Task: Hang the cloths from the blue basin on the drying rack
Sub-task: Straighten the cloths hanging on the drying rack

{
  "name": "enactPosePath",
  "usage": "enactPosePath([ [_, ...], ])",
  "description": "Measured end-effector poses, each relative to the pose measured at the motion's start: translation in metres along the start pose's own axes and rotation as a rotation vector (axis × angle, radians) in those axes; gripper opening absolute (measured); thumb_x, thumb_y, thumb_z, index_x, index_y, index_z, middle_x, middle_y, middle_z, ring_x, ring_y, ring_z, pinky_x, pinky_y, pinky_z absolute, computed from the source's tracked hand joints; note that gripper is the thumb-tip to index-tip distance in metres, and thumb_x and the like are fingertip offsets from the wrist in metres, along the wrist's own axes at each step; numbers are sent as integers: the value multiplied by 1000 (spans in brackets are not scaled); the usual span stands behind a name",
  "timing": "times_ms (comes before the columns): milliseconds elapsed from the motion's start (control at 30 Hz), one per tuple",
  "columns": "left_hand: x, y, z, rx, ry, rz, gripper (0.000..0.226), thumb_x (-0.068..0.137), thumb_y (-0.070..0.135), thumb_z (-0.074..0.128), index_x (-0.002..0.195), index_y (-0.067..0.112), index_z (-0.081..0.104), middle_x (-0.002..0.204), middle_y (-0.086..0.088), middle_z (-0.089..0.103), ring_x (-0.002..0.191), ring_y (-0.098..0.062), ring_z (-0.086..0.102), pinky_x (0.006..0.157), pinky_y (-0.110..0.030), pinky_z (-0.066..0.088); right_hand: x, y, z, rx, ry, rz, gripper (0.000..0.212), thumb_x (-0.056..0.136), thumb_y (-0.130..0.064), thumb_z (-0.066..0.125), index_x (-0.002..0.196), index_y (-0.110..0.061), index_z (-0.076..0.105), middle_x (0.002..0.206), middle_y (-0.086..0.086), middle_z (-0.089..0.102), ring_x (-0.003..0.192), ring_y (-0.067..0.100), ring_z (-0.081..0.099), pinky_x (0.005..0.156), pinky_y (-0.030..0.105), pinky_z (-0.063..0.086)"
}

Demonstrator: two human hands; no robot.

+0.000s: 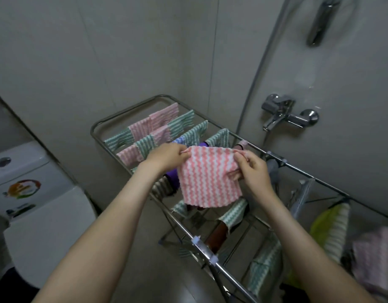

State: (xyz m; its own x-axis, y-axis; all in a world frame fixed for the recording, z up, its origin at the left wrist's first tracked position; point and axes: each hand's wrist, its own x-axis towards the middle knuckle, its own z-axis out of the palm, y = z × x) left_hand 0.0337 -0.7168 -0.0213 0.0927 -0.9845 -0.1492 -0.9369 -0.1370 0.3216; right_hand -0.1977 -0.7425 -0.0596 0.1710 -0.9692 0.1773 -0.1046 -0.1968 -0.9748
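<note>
1. Now, far left, the toilet tank (20, 171) sits white against the wall, with a round sticker (24, 189) on its front.
2. Next along, my left hand (166, 157) pinches the top left corner of the pink cloth (208, 176), fingers curled on the edge.
3. Behind it the rack (96, 125) stands in the corner. Its far rails are draped with hung cloths (145, 134), pink ones and green ones side by side.
4. Centre: the pink cloth hangs flat between my two hands, held up above the rack's middle rails. Its lower edge hangs loose over a green cloth (234, 213) on a lower rail.
5. My right hand (252, 171) grips the cloth's top right corner, fingers curled round the fabric.
6. Up on the wall to the right is the tap (287, 112), with the hose (261, 62) curving up from it.
7. Far right, a yellow-green cloth (328, 228) hangs off the rack's side rail. A pale pink cloth (372, 259) is just beside it, blurred.
</note>
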Motion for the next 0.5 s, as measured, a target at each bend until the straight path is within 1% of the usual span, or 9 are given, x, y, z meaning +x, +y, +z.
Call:
enactPosePath([
  [33,6,10,1,77,32,-8,32,97,47,38,95,25,60,115,-9,64,110,-28,58,83,-35,43,4,2,-6,8,29,-4,25,95,-10,54,85,-27,68,58,-6,63,47,6,60,48,18,46],
  [100,18,20,3,160,149,-14,37,98,49,34,102,25,62,116,-9,65,110,-29,59,83,-36,45,8,4,-11,43,63,-24,20,96,-7,52,92,-19,67,66,-11,65,58,-2,60,57,15,48],
  [167,32,23,6,115,244,0,35,98,47,34,95,24,60,105,-10,67,103,-31,61,78,-37,46,11,7,-13,54,85,-62,17,96,-4,50,96,-9,66,75,-12,65,70,-7,57,67,11,45],
  [267,47,11,19,-74,253,14,24,98,38,39,84,25,54,83,-9,71,87,-30,66,76,-39,51,9,24,-8,-35,59,-43,20,96,-10,52,88,3,64,83,7,62,82,5,54,74,18,44],
  [333,50,-2,34,-244,165,9,17,96,24,44,86,23,58,77,-4,71,84,-25,67,78,-34,50,3,43,-1,-135,-8,27,17,95,-11,54,85,-2,64,87,11,63,86,11,54,77,17,43],
  [400,49,-18,51,-312,71,-7,19,94,14,47,94,21,65,86,-2,72,91,-21,66,78,-28,45,-6,61,8,-247,-107,99,17,95,-15,54,81,-15,64,86,8,64,87,14,55,80,25,42],
  [433,48,-26,59,-307,28,-20,23,93,10,48,98,21,67,97,-2,71,97,-21,64,80,-27,43,-10,67,12,-289,-160,156,19,97,-18,52,84,-15,66,89,7,64,90,15,55,82,30,42],
  [467,47,-35,67,-291,-20,-33,28,91,7,47,103,21,68,109,-3,69,104,-21,62,85,-26,42,-13,72,17,-324,-196,225,25,98,-21,48,90,-10,69,94,8,65,93,16,55,86,32,41],
  [500,45,-45,76,-263,-84,-42,34,89,3,45,108,21,68,119,-3,66,110,-23,60,90,-26,41,-17,75,23,-356,-221,301,32,100,-26,44,95,-5,69,98,8,66,95,16,56,88,30,39],
])
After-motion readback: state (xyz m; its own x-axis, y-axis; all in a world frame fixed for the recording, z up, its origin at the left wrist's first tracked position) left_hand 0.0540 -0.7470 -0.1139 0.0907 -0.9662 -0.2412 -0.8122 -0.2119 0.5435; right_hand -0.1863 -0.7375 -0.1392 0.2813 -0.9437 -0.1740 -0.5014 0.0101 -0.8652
